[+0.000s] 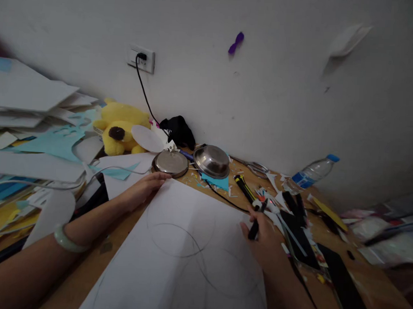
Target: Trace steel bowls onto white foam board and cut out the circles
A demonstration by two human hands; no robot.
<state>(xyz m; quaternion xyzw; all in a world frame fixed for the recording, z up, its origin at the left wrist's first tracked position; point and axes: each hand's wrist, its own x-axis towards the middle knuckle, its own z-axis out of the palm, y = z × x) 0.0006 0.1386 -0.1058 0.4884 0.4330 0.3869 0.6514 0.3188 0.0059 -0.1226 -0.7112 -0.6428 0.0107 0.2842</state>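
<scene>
A large white sheet of paper point(172, 272) with several overlapping pencil-like circles drawn on it lies in front of me. My left hand point(151, 188) rests palm down at its far left corner, fingers stretched toward a round metal lid point(171, 163). Whether the fingertips touch the lid I cannot tell. At the paper's right edge, my right hand point(261, 236) is closed around a black pen point(254, 230), held tilted. Just beyond the right hand lies a yellow and black utility knife point(248, 192). An upturned metal bowl point(212, 161) sits right of the lid.
Scissors point(257, 168) and a tilted plastic bottle point(311, 174) lie near the wall. A yellow plush toy point(121, 127) sits at the back left, beside piled white and blue sheets point(55, 142). Paper scraps, black strips point(345, 286) and a black cable point(225, 199) crowd the right side.
</scene>
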